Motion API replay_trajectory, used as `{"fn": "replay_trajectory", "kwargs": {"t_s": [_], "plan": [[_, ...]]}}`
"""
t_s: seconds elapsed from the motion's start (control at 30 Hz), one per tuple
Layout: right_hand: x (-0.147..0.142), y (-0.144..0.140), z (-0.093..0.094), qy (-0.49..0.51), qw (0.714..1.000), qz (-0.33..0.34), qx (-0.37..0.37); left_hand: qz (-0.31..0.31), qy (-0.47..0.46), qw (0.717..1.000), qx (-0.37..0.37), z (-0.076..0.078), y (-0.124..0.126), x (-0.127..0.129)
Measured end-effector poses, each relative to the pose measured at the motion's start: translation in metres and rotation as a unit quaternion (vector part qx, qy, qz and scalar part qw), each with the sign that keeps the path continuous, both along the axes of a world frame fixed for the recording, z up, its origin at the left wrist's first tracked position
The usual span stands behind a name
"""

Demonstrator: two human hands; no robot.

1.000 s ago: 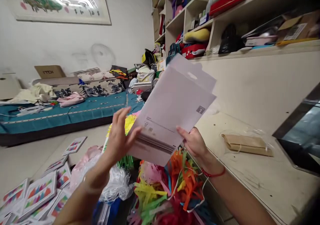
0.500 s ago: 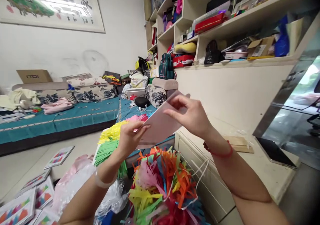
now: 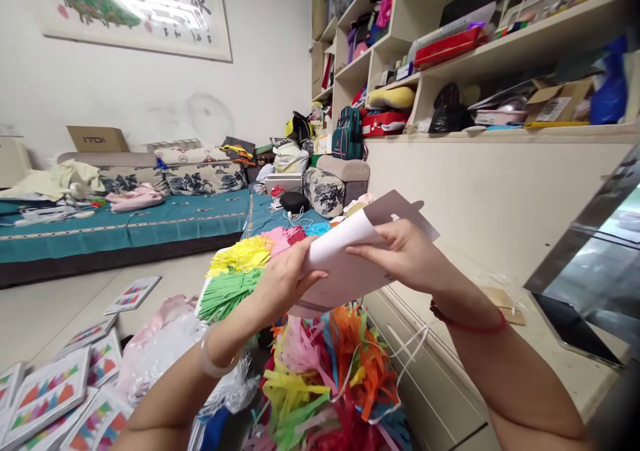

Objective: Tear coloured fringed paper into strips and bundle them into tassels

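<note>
Both hands hold a folded white card [image 3: 340, 284] in front of me. My left hand [image 3: 285, 274] pinches its left end, thumb on the near face. My right hand [image 3: 413, 257] grips it at the right, thumb and fingers at a curled white flap. Behind that flap stands a greyer panel with a small notch or hole and a rounded tab. Below the card lies a heap of colourful tissue tassels [image 3: 325, 371] with white cord. Beyond my left hand are flat bundles of green fringe [image 3: 230, 293], yellow fringe [image 3: 240, 256] and pink fringe [image 3: 280, 237].
Printed flat packs [image 3: 47, 387] lie on the floor at left, beside clear plastic bags [image 3: 170, 351]. A phone [image 3: 575, 327] rests on the cabinet top at right. A blue-covered sofa [image 3: 125, 231] runs along the back wall. Loaded shelves [image 3: 480, 61] fill the upper right.
The card has gone from a flat, tilted sheet to one with a curled flap and a panel showing behind. Both hands sit slightly lower and further right in view, and the view has turned left.
</note>
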State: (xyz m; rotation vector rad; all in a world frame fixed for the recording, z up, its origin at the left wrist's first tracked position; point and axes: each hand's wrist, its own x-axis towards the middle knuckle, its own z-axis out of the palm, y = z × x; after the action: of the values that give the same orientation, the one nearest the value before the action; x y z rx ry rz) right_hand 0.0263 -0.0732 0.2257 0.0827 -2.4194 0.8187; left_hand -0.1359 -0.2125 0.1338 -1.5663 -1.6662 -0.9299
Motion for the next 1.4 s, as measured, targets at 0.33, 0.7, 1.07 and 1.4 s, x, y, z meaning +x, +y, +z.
{"fn": "replay_trajectory", "kwargs": {"t_s": [0.33,0.7,1.07,1.4], "plan": [[0.006,-0.004,0.015,0.136,0.978,-0.081,0.134,-0.114,-0.173,0.978,0.006,0.006,0.007,0.003],[-0.04,0.043,-0.026,0.163,0.959,0.042,-0.23,-0.309,-0.502,0.804,0.077,0.005,0.01,-0.037],[-0.038,0.023,-0.031,0.063,0.975,0.016,-0.211,-0.286,-0.487,0.754,0.335,0.055,0.022,-0.042],[-0.036,0.032,-0.056,0.057,0.974,0.014,-0.218,-0.214,-0.486,0.804,0.267,0.01,0.022,-0.043]]}}
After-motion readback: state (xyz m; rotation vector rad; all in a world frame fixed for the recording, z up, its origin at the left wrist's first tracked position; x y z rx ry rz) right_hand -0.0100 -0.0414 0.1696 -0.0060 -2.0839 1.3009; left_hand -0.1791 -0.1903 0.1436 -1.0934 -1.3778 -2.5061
